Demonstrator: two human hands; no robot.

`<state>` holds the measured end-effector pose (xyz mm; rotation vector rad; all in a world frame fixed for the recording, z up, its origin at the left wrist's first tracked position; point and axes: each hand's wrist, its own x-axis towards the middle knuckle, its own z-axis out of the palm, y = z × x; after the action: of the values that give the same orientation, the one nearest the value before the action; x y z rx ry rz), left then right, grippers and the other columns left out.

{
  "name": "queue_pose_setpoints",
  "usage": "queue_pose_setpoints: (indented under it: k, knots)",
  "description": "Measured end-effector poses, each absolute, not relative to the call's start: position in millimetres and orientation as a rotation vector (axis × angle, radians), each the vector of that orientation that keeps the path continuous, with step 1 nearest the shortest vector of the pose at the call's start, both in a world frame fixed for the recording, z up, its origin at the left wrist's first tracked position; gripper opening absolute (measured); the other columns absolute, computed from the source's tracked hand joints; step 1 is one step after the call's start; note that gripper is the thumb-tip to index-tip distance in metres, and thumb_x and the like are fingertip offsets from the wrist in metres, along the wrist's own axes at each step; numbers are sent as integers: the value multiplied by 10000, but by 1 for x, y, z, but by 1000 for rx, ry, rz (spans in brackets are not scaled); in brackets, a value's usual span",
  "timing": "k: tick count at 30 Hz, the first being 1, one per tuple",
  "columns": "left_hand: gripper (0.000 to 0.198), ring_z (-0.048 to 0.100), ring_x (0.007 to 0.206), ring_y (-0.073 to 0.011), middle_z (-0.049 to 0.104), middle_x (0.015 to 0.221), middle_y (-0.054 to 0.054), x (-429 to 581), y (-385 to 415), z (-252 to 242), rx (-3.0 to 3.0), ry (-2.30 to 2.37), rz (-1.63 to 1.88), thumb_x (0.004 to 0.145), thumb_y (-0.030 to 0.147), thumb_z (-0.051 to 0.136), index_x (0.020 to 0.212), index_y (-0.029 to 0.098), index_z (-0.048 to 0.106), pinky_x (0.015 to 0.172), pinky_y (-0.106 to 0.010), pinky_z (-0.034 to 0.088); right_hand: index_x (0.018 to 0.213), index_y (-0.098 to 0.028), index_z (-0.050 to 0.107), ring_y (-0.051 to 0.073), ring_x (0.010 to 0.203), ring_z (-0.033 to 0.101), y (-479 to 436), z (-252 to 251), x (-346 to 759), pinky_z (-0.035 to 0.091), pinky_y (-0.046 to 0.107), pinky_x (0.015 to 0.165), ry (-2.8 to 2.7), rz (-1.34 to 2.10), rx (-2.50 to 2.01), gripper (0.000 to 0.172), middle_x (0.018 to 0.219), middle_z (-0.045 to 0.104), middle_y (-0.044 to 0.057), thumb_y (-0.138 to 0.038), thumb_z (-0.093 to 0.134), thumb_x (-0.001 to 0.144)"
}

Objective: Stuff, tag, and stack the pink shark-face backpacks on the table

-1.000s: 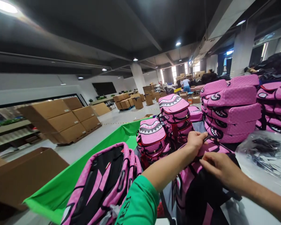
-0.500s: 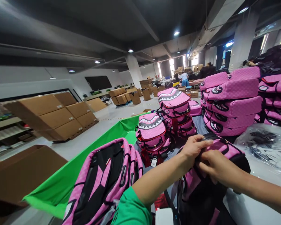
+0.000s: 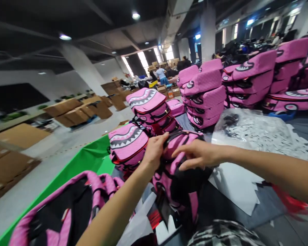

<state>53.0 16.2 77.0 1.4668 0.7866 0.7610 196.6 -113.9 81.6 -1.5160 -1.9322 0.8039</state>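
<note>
In front of me a pink and black backpack [image 3: 181, 139] leans on the table with its black back panel towards me. My left hand [image 3: 155, 150] is closed on its top left edge, thumb uppermost. Over the top right part of the same backpack, my right hand [image 3: 199, 154] has its fingers apart, index finger stretched out, with nothing visible in it. Left of my left hand lies a pink backpack with a shark-tooth print [image 3: 128, 141]. Behind it stands a stack of similar backpacks [image 3: 147, 102]. Another pink backpack [image 3: 74, 194] sits at the lower left, beyond my forearm.
Tall stacks of pink backpacks [image 3: 205, 83] stand at the back right. A clear plastic bag [image 3: 236, 126] and many small white pieces lie to my right, near a white sheet [image 3: 236, 181]. Green fabric [image 3: 74, 171] edges the left side. Cardboard boxes [image 3: 72, 112] and people are farther off.
The view has swung to the right. My right hand has come away from my left and its fingers have spread. The left hand stays at the backpack's top edge.
</note>
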Motion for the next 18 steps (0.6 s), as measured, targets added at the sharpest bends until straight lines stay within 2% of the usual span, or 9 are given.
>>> queue_pose_setpoints:
  k: [2, 4, 6, 9, 13, 16, 18]
  knots:
    - [479, 227, 366, -36, 332, 369, 88, 49, 20, 86, 1426, 857, 851, 562, 506, 785, 466, 210, 422, 390, -206, 148, 1119, -185, 676, 102, 500, 529, -141, 62, 235, 385, 221, 525, -1661, 756, -1485, 406, 622, 578, -68, -523, 657, 896]
    - [470, 230, 351, -35, 326, 350, 79, 45, 18, 93, 1435, 854, 826, 567, 484, 777, 442, 211, 416, 384, -203, 166, 890, -187, 659, 103, 490, 504, -175, 22, 273, 377, 231, 532, -1438, 551, -1738, 422, 587, 539, -59, -603, 591, 904]
    - [480, 244, 346, -43, 323, 338, 68, 41, 13, 94, 1503, 824, 726, 597, 515, 774, 437, 206, 443, 385, -204, 187, 815, -205, 627, 121, 500, 537, -212, -32, 300, 397, 244, 560, -1328, 552, -2065, 437, 584, 574, -33, -603, 502, 941]
    - [473, 226, 371, -43, 328, 365, 76, 37, 9, 83, 1575, 882, 730, 598, 527, 798, 471, 196, 486, 394, -200, 168, 737, -225, 611, 192, 598, 627, -263, -122, 309, 430, 286, 614, -1252, 599, -2240, 286, 617, 644, 18, -480, 600, 866]
    - [482, 287, 439, -49, 404, 436, 69, 29, 22, 68, 1639, 1071, 809, 687, 534, 771, 508, 182, 495, 440, -186, 204, 711, -251, 565, 274, 765, 705, -316, -218, 285, 481, 347, 683, -1037, 552, -2424, 131, 751, 720, 76, -324, 547, 818]
    - [540, 424, 523, -82, 524, 495, 57, 15, 40, 71, 1771, 1245, 713, 743, 675, 735, 605, 176, 583, 513, -192, 318, 760, -264, 576, 297, 750, 716, -347, -263, 275, 505, 382, 647, -822, 489, -2525, 197, 763, 701, 90, -300, 421, 876]
    - [616, 552, 634, -133, 656, 605, 43, 5, 50, 73, 1897, 1293, 674, 747, 811, 653, 746, 195, 669, 610, -224, 421, 771, -269, 589, 307, 723, 716, -363, -283, 277, 521, 403, 626, -700, 445, -2565, 236, 742, 666, 91, -272, 378, 876]
